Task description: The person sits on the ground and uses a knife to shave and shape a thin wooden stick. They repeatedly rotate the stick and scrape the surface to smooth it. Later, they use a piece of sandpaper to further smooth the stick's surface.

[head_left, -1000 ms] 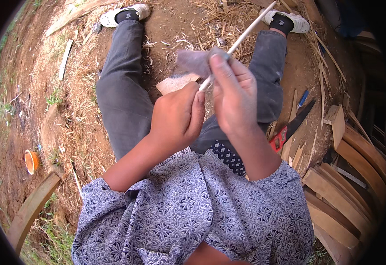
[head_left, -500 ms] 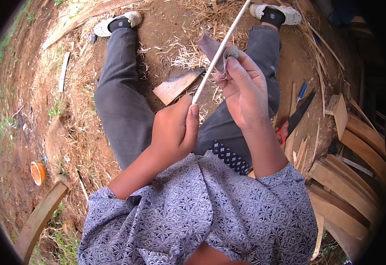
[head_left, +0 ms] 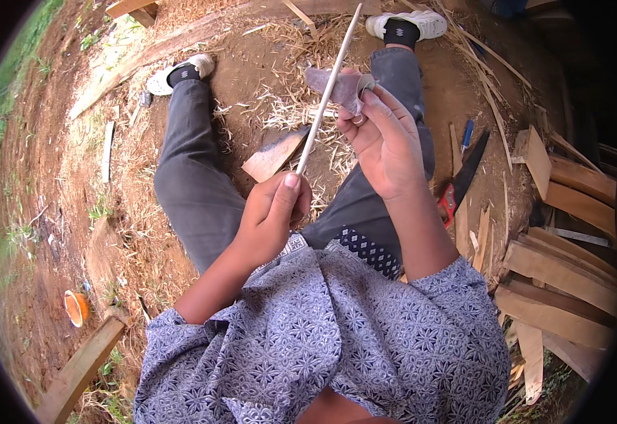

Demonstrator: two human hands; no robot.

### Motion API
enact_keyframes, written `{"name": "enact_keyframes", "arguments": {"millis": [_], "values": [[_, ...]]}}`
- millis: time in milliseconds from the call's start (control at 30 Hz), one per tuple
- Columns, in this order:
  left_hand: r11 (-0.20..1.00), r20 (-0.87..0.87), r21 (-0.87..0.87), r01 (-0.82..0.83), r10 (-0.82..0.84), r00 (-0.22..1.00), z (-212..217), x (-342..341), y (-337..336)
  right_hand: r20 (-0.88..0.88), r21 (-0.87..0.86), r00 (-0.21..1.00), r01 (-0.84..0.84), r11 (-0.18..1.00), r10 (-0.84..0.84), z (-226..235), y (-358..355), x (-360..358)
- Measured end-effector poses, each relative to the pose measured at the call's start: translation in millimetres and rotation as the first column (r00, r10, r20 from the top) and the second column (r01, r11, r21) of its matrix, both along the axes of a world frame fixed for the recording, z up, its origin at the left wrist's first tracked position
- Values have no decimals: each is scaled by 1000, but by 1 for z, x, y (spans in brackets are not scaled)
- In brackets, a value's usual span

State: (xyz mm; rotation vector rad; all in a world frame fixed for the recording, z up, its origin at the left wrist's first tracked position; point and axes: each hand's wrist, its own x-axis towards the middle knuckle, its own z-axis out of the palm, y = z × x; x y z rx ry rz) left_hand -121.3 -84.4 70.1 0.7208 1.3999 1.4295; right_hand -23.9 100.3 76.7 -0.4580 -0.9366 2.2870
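A thin, pale wooden stick (head_left: 329,88) slants up and away between my legs, its far end tapering. My left hand (head_left: 274,208) is closed round its near end, thumb lying along the top. Farther up, my right hand (head_left: 387,141) pinches a worn, greyish-brown piece of sandpaper (head_left: 347,90), curled over at the fingers. The sandpaper lies behind the stick where they cross; whether it presses on the wood I cannot tell. Below them on the ground sits a wedge-shaped wood offcut (head_left: 274,157) with a dark edge.
Wood shavings (head_left: 294,116) litter the soil between my feet. Right of my leg lie a handsaw (head_left: 467,177) with a red handle and a blue pen-like object (head_left: 468,133). Cut boards (head_left: 562,275) are piled at the right. An orange bowl (head_left: 76,309) and a beam (head_left: 82,367) are at the left.
My left hand has shifted slightly down and left, its thumb now on top of the stick. The stick stands a little steeper, and the sandpaper lies flatter across it. The head view has shifted.
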Motion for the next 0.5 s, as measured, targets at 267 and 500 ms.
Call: {"name": "enact_keyframes", "arguments": {"millis": [267, 500], "values": [[983, 395, 169, 70, -132, 909, 0, -9, 2, 1, 18, 1000, -14, 1000, 14, 6, 3, 2], [980, 560, 177, 93, -178, 809, 7, -11, 6, -57, 46, 998, -13, 999, 15, 8, 7, 0]]}}
